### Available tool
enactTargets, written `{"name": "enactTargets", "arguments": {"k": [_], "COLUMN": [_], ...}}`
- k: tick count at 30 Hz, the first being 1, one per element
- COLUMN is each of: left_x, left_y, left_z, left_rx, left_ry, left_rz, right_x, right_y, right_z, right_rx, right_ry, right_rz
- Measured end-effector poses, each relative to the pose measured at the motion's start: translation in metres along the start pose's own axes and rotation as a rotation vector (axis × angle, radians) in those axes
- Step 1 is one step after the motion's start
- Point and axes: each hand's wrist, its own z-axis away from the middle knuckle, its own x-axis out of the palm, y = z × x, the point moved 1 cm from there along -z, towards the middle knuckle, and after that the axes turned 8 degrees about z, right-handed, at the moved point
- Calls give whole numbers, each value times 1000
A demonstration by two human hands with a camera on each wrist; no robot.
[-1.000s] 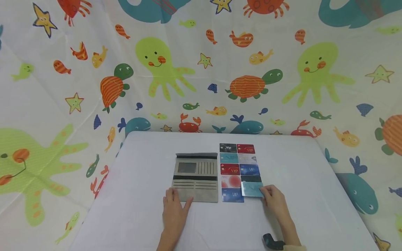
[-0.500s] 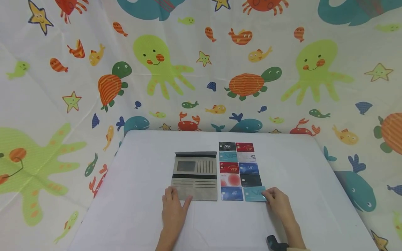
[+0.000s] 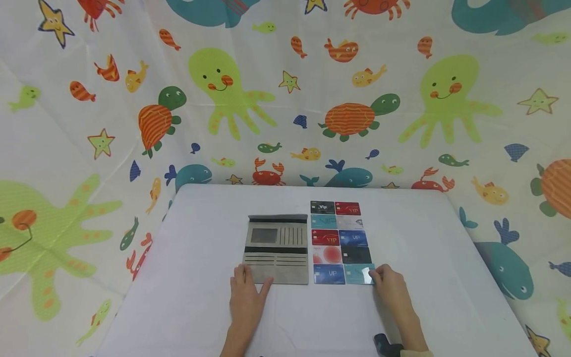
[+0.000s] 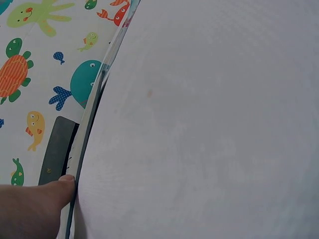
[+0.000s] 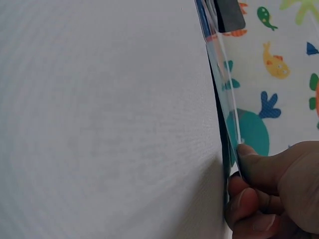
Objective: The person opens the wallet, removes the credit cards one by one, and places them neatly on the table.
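Note:
A grey wallet lies unfolded on the table, with card slots and a clear window. My left hand rests on its lower left corner, fingers extended; in the left wrist view the thumb touches the wallet's edge. To the right, bank-style cards lie in two columns. My right hand pinches the right edge of a teal card at the bottom of the right column. This card sits beside a blue VIP card and below a black card. In the right wrist view, thumb and fingers meet at the card's edge.
Red, blue, teal, pale and black cards fill the rows above, including a red VIP card. The white table ends at a sea-animal curtain. A black strapped device is on the right wrist.
My right hand moved the teal card down off the black card into the bottom row, then shifted it slightly left against the blue card. The left hand stays on the wallet.

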Motion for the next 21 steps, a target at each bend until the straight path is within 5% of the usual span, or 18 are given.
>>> {"name": "enactTargets", "arguments": {"k": [21], "left_x": [2], "left_y": [-1], "left_z": [0], "left_rx": [1], "left_ry": [8], "left_rz": [-3], "right_x": [-4], "right_y": [-15], "right_z": [3], "right_rx": [0], "right_ry": [34], "right_rz": [169]}}
